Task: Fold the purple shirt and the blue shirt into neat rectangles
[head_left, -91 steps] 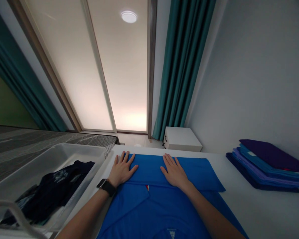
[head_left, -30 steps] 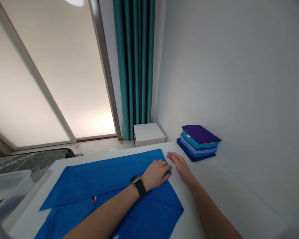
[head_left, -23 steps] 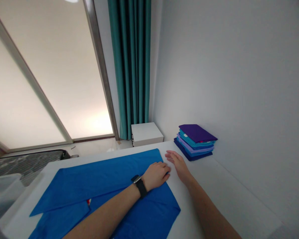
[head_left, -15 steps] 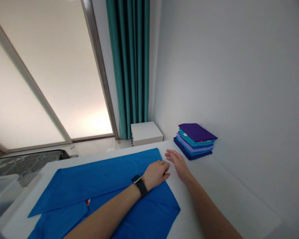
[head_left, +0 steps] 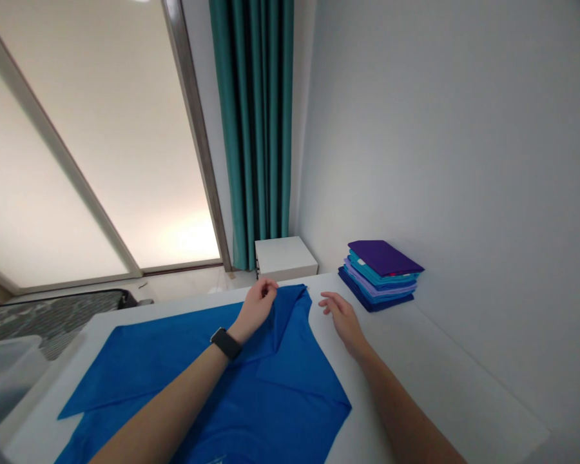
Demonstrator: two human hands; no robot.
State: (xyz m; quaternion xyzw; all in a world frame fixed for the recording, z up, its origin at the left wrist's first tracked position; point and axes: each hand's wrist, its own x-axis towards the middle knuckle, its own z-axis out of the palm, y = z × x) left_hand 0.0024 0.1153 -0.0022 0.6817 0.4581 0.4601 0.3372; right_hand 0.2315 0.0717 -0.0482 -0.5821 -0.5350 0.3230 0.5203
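On the left, a see-through bin sits beside the counter, where a blue shirt lies spread out, its far part close to the back edge. The left hand pinches that far part tight in its fingers. Just past the shirt's right edge, the right hand holds nothing, fingers loosely open, near a folded stack, with lots of white counter to its right.
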